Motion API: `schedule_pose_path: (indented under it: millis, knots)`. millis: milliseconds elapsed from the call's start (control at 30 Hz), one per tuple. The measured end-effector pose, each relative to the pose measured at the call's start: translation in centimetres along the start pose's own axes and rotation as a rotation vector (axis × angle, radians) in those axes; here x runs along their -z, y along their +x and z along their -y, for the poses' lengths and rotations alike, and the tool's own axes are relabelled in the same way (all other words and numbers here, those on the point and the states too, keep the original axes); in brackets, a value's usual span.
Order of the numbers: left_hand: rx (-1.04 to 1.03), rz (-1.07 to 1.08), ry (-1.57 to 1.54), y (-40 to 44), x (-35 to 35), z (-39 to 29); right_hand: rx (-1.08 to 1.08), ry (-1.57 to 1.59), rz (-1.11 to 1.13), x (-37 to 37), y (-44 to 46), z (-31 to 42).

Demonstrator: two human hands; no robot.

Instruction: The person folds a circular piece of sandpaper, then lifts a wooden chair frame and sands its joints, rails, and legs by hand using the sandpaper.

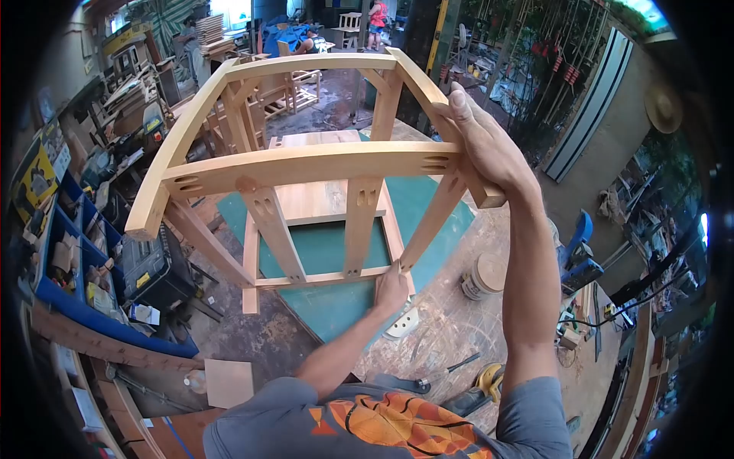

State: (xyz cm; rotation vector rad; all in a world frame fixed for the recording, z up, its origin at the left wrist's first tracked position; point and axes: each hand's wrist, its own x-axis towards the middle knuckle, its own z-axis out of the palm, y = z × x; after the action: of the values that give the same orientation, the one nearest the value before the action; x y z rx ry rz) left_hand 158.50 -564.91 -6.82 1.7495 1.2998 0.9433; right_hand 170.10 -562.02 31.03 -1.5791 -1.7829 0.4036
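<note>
An unpainted wooden chair frame stands tilted before me, with a curved top rail (321,162) and upright slats (362,222) running down to a lower rail. My right hand (488,141) presses against the outer side of the frame at the upper right, its visible fingers stretched along the wood. Lower down, my left hand (391,289) is closed around the frame's corner where the lower rail meets an upright; its fingertips are partly hidden. Oval slots with holes show in the rail and slats. Beneath the frame lie a green board (329,312) and a wooden panel (317,195).
A tub (483,275) stands on the worn bench (451,336), near a yellow power tool (488,379) and a perforated white disc (402,323). Blue bins (69,260) and a black toolbox (157,268) are at left. Two people (377,19) (309,44) are in the background.
</note>
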Motion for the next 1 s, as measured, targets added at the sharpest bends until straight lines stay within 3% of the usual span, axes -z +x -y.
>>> schedule_pose_path:
  millis: [200, 333, 467, 600, 700, 800, 933, 1000]
  knots:
    - [-0.137, -0.060, -0.074, -0.4, 4.4, -8.0, 0.021, -0.001, -0.114, -0.7, 0.5, -0.8]
    - [-0.177, -0.049, 0.040, 0.4, 7.0, -13.1, 0.037, 0.049, 0.003, 0.0, 0.6, -0.6]
    - [-0.406, -0.204, 0.036, 0.5, 9.8, -18.7, 0.037, 0.007, -0.045, -0.4, 0.8, -1.1]
    - [-0.659, -0.310, -0.018, -1.2, 10.7, -19.0, 0.103, 0.005, -0.133, -0.5, 0.8, -0.6]
    - [-0.592, -0.171, -0.049, -4.6, 10.6, -14.9, 0.092, 0.098, -0.103, -0.1, -0.4, 0.5]
    - [-0.440, -0.176, -0.235, -9.2, 10.4, -8.4, 0.238, -0.009, -0.244, 0.6, -1.9, 0.9]
    - [-0.010, -0.239, -0.414, -15.6, 13.6, -2.4, 0.454, 0.245, -0.536, 0.2, -6.7, 3.7]
    - [0.103, -0.327, -0.384, -17.9, 15.6, -0.1, 0.518, 0.305, -0.678, -2.7, -10.9, 5.3]
